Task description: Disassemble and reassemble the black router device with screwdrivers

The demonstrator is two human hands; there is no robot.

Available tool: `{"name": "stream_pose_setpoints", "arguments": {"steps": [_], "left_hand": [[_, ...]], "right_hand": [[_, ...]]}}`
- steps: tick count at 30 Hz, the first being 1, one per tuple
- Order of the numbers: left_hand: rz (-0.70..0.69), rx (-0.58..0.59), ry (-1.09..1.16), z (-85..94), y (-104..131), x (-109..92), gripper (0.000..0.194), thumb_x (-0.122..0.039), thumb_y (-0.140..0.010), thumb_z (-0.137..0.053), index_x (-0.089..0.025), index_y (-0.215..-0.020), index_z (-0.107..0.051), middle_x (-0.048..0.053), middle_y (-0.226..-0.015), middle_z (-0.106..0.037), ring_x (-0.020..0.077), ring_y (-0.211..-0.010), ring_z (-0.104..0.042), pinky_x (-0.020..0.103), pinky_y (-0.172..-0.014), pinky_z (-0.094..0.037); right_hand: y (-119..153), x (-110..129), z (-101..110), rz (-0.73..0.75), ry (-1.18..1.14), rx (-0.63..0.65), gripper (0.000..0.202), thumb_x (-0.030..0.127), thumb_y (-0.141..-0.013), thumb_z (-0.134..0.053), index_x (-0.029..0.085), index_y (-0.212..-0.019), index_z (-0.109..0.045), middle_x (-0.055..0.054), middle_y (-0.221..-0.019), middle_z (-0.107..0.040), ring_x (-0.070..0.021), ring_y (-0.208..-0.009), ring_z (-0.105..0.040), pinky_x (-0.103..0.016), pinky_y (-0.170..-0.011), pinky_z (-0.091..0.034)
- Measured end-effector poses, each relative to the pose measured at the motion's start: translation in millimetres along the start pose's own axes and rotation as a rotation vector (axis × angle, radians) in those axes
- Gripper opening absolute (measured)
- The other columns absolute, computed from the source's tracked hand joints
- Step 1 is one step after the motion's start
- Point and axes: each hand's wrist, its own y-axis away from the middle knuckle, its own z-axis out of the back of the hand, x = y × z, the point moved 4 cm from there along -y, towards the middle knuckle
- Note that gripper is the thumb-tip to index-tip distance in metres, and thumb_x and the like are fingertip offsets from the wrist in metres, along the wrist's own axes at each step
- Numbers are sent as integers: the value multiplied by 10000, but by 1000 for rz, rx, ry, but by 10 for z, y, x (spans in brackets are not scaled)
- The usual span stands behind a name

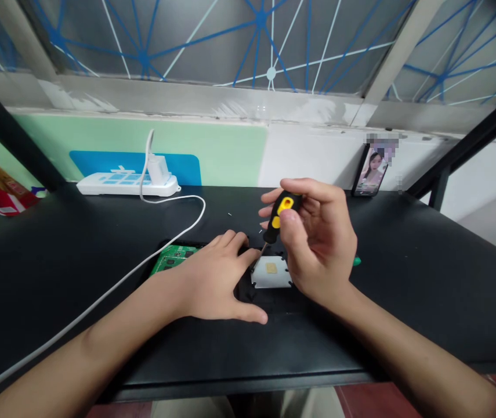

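Note:
My right hand (323,238) is closed round the black and yellow handle of a screwdriver (277,217). Its thin shaft slants down to the left edge of a silver metal plate (271,273) with a small tan square on it. The plate sits in a black device. My left hand (219,276) lies palm down across the device, fingers spread, its index fingertip close to the screwdriver shaft. Left of that hand, part of a green circuit board (173,258) shows in the device; the rest is hidden under the hand.
A white cable (173,232) runs from a charger (158,169) on a white power strip (130,184) across the black table (426,302). A phone (370,168) leans against the back wall. A red and orange packet (2,186) is at far left; a green object (357,261) lies beside my right hand.

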Motion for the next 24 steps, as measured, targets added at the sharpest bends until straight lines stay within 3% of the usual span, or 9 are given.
{"name": "stream_pose_setpoints", "arguments": {"steps": [5, 9, 12, 15, 20, 24], "left_hand": [[1, -5, -10, 9, 3, -1, 848, -720, -782, -710, -113, -1357, -569, 164, -1163, -542, 365, -1064, -505, 548, -963, -466], [-10, 3, -5, 7, 0, 2, 840, -738, -785, -690, -116, -1337, -576, 184, -1216, -541, 390, -1128, -503, 560, -1005, -441], [-14, 5, 0, 2, 0, 4, 863, -741, -781, -694, -100, -1345, -568, 206, -1265, -530, 395, -1146, -504, 561, -1018, -437], [-20, -12, -12, 0, 4, 3, 856, -723, -784, -705, -115, -1367, -554, 203, -1303, -522, 393, -1146, -500, 567, -1018, -437], [-15, -31, -16, -4, 9, 6, 843, -707, -779, -717, -116, -1361, -570, 177, -1209, -553, 374, -1079, -510, 558, -982, -456], [-18, -29, 9, -2, 6, 8, 832, -718, -784, -698, -133, -1361, -568, 184, -1241, -548, 397, -1123, -504, 579, -1001, -435]], "right_hand": [[21, -1, -4, -15, -88, 26, 257, 261, -1025, -453, 291, -1253, -565, -29, -1165, -710, -172, -918, -720, -372, -748, -643], [-1, -15, -10, 27, -24, -4, 279, 321, -923, -670, 309, -1190, -590, -26, -1146, -644, -184, -908, -696, -373, -686, -637], [-20, 17, 5, 104, 65, -51, 296, 276, -855, -754, 312, -1121, -629, -23, -1078, -622, -186, -906, -666, -373, -699, -632], [-24, 29, 6, 65, 43, -33, 253, 228, -924, -658, 315, -1159, -619, -18, -1059, -645, -172, -913, -676, -350, -710, -636], [6, 19, -8, -6, -30, 28, 255, 319, -1032, -447, 334, -1268, -544, -26, -1133, -695, -166, -887, -716, -368, -734, -658], [0, 23, -13, 19, -2, 21, 248, 316, -984, -563, 324, -1232, -579, -30, -1162, -671, -182, -906, -696, -369, -692, -641]]}}
